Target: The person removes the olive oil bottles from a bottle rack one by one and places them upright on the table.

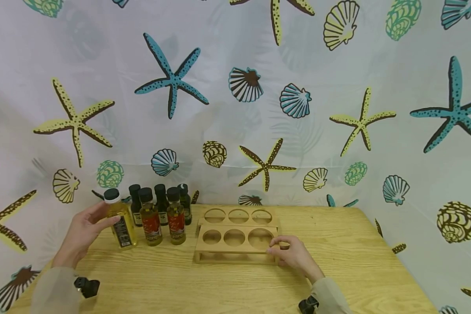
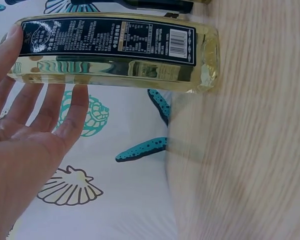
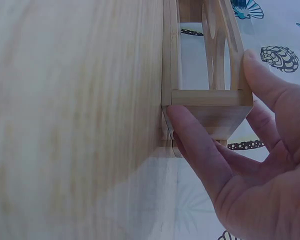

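My left hand grips a bottle of yellow oil with a black cap, thumb on one side and fingers on the other. It leans slightly at the left of the bottle group; I cannot tell if its base touches the table. In the left wrist view, the dark back label with a barcode faces up on the oil bottle. My right hand holds the right end of a two-tier wooden rack with round holes. In the right wrist view, the thumb lies on the top board and fingers press the end panel.
Beside the held bottle stand two red-labelled oil bottles. Behind them are several dark bottles with black caps. The wooden table runs back to a curtain printed with shells and starfish.
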`<control>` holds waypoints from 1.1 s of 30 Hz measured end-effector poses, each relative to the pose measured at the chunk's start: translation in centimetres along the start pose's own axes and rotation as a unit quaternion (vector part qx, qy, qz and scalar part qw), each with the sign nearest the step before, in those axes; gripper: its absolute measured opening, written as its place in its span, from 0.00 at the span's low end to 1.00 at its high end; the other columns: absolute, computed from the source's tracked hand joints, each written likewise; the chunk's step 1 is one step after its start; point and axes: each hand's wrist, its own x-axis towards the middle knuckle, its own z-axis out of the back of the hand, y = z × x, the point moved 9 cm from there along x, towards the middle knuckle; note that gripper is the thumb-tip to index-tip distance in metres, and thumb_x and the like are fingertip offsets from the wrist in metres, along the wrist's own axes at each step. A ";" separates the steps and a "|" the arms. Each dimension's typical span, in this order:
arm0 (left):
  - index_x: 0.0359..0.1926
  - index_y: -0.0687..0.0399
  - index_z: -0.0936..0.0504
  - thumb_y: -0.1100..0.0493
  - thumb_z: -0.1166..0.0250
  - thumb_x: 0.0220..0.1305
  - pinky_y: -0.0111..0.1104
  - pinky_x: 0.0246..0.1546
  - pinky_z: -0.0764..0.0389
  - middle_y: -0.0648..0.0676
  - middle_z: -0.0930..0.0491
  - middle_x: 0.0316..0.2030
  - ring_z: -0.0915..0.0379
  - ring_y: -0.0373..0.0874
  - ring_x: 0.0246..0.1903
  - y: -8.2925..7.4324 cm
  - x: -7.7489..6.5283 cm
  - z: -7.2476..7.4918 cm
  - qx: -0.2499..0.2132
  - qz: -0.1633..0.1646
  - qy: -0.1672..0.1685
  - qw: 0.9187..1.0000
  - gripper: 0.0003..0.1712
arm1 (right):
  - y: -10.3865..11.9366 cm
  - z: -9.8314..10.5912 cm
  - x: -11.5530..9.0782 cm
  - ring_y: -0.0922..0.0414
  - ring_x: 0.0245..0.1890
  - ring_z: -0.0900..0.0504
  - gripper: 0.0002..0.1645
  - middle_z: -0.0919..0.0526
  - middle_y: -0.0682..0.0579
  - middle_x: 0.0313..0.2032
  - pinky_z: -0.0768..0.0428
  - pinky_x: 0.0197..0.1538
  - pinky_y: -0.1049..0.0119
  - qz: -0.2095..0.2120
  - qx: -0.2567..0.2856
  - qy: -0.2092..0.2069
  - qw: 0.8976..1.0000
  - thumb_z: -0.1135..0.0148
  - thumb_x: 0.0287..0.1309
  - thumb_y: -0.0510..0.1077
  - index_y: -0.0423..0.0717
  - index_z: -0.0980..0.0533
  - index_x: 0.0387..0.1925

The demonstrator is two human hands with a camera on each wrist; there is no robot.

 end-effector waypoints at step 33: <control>0.76 0.58 0.75 0.48 0.49 0.76 0.48 0.58 0.25 0.73 0.73 0.74 0.68 0.74 0.71 1.8 2.1 -0.1 -0.021 0.015 0.176 0.984 0.49 | -0.1 0.0 -0.1 0.63 0.19 0.38 0.17 0.18 0.45 0.32 0.30 0.25 0.65 0.000 0.004 -0.002 1.000 0.34 0.62 0.46 0.39 0.21 0.47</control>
